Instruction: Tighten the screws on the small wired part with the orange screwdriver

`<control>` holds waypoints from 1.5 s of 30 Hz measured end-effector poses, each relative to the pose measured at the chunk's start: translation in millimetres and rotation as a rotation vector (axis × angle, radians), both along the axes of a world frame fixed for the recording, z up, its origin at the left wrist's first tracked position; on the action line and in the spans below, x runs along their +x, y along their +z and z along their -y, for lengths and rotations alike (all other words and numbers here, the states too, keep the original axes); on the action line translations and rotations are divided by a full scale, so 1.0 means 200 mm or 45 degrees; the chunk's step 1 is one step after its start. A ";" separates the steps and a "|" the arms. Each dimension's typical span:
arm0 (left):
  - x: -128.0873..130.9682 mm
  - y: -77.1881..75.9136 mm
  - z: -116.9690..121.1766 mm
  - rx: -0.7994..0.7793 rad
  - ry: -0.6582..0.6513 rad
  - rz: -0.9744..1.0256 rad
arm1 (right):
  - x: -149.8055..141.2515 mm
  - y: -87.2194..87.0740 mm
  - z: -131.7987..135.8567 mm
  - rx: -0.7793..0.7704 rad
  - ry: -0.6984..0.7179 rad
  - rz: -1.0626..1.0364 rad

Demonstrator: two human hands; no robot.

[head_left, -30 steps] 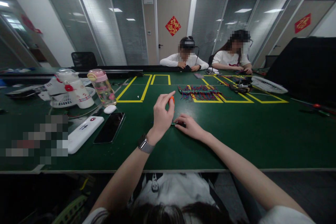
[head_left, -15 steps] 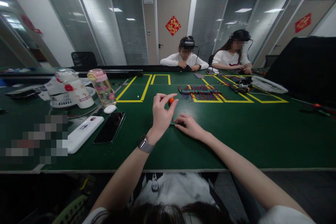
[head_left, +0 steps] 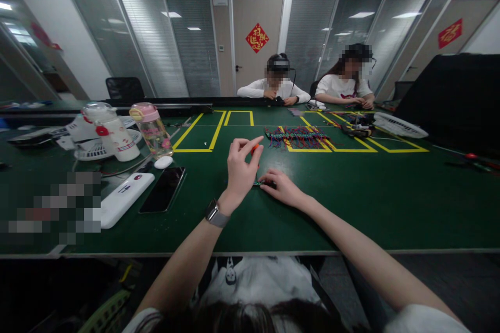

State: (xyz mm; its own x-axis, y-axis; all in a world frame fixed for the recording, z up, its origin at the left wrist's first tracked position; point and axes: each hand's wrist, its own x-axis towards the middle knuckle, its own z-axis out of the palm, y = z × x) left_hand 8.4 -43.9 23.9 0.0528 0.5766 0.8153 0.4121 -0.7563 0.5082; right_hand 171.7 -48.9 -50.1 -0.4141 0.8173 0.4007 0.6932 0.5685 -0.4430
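Observation:
My left hand (head_left: 241, 169), wearing a watch, is closed on the orange handle of an upright screwdriver (head_left: 255, 148). Fingers and thumb hide most of that handle. Its thin dark shaft points down at a small green circuit board (head_left: 257, 183) on the table. Beside the board, my right hand (head_left: 287, 190) lies low with its fingertips pressed on the board's right edge. Whether the screwdriver's tip sits in a screw is too small to tell.
A row of small boards with red and blue wires (head_left: 299, 137) lies beyond my hands. To the left are a black phone (head_left: 163, 190), a white power bank (head_left: 127, 200), a white case (head_left: 163, 162) and two bottles (head_left: 151, 130). Two people sit across the green table (head_left: 371, 197).
My left thumb and fingers have shifted slightly around the screwdriver's handle, covering more of the orange. My right hand and the board have stayed in place.

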 end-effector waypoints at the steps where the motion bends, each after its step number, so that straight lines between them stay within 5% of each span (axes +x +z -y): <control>1: 0.00 0.00 0.00 -0.006 -0.032 0.004 | 0.00 0.00 0.00 -0.003 -0.001 0.003; 5: 0.00 0.00 0.00 -0.014 -0.135 0.008 | 0.00 0.01 0.00 -0.012 -0.002 0.008; 11: 0.01 0.00 0.00 -0.016 0.023 -0.017 | -0.01 0.01 0.01 -0.017 -0.011 0.005; 17: 0.01 0.00 0.00 -0.037 -0.156 -0.010 | 0.00 0.02 0.01 -0.022 -0.005 0.006; 23: 0.01 0.00 0.00 -0.005 -0.015 -0.022 | -0.01 0.02 0.01 -0.022 -0.003 -0.002; 29: 0.00 0.01 0.01 -0.025 -0.145 -0.007 | -0.01 0.01 0.01 -0.020 -0.005 -0.007; 36: 0.01 0.01 0.01 -0.009 -0.035 -0.004 | -0.01 0.01 0.01 -0.014 -0.005 -0.001; 45: 0.01 0.00 0.00 -0.070 -0.141 -0.020 | -0.01 0.01 0.00 -0.014 -0.002 0.010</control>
